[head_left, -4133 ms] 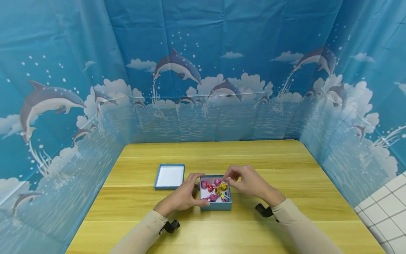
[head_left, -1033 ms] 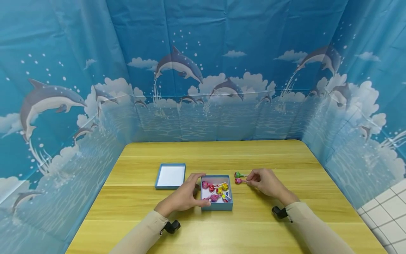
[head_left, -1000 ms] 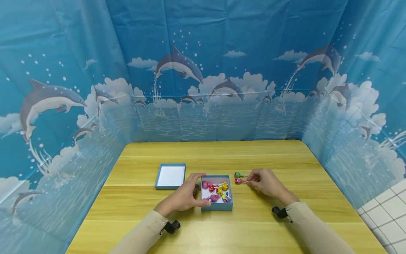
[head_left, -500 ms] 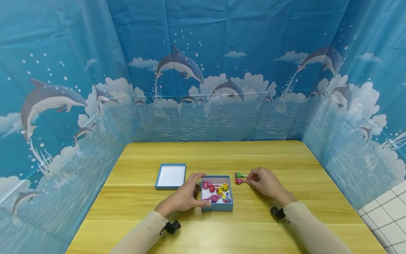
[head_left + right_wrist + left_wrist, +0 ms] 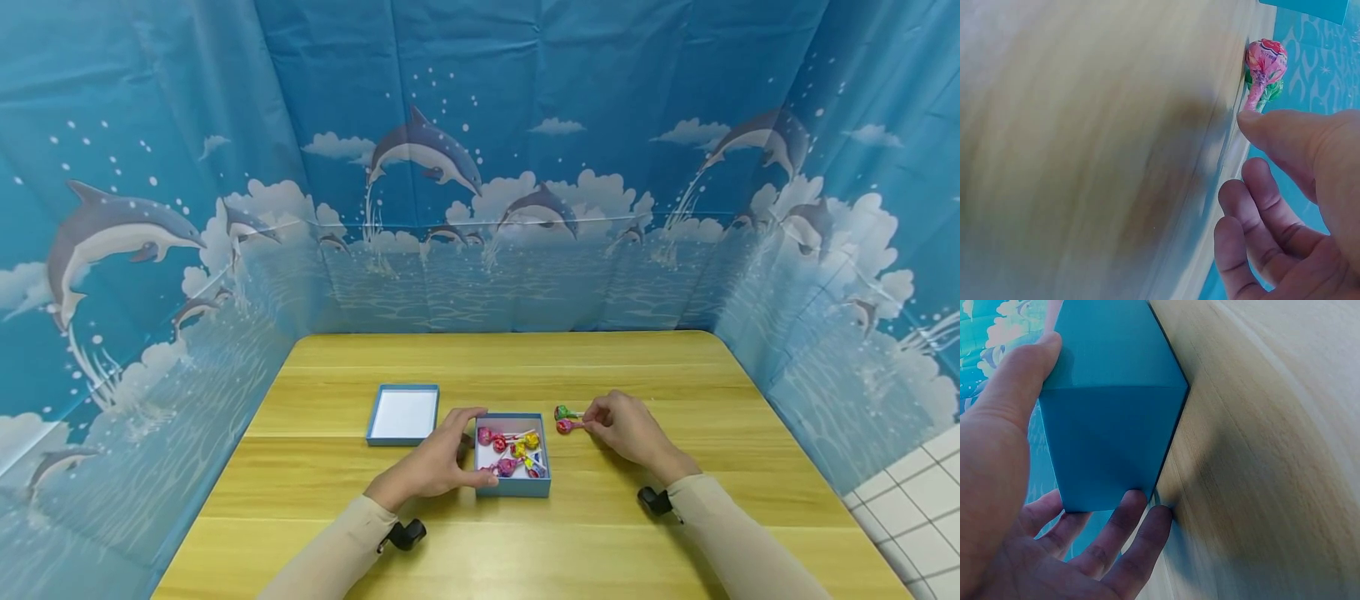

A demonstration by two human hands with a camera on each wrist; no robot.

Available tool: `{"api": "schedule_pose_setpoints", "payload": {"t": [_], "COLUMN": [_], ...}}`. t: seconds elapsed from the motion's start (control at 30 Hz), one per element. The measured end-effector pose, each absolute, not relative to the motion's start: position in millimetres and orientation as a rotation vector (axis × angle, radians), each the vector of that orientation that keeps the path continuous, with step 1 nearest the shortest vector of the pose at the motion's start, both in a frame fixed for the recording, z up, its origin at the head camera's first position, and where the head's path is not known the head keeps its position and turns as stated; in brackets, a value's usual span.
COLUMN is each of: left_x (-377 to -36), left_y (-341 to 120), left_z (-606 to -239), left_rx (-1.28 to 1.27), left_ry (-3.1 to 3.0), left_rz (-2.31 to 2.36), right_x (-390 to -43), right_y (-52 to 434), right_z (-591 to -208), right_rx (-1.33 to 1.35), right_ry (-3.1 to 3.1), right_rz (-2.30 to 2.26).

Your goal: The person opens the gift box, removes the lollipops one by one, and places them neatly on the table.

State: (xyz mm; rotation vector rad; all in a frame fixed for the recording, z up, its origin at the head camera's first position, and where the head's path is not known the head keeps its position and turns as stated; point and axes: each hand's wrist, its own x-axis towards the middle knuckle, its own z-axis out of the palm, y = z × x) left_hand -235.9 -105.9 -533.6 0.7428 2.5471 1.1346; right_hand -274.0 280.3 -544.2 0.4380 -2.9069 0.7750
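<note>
Pink lollipop [image 5: 564, 427], right of lower centre; pinched thumb-to-finger by the right hand [image 5: 630, 429]. Green lollipop [image 5: 562, 412], just above; a careless release could, I'd judge, knock it rolling. Blue box [image 5: 513, 487], lower centre; left hand [image 5: 431, 463] gripping its left side, thumb and fingers wide apart.

The left hand [image 5: 426, 467] blocks the left side of the box [image 5: 513, 487], but its top is open. To the right, the pink lollipop [image 5: 564, 426] and the green lollipop [image 5: 563, 412] leave only a narrow gap; the table [image 5: 525, 542] in front gives more room
</note>
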Motion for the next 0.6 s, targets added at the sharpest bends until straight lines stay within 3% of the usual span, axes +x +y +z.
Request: {"api": "schedule_pose_setpoints", "payload": {"t": [0.6], "left_x": [-238.1], "left_y": [-106.5], "left_z": [-535.8], "left_rx": [0.75], "left_ry": [2.538], "left_rz": [1.145], "right_x": [-271.8], "right_y": [283.7], "right_z": [-539.6], "right_rx": [0.421], "right_ry": [-2.877], "right_rz": [0.776]}}
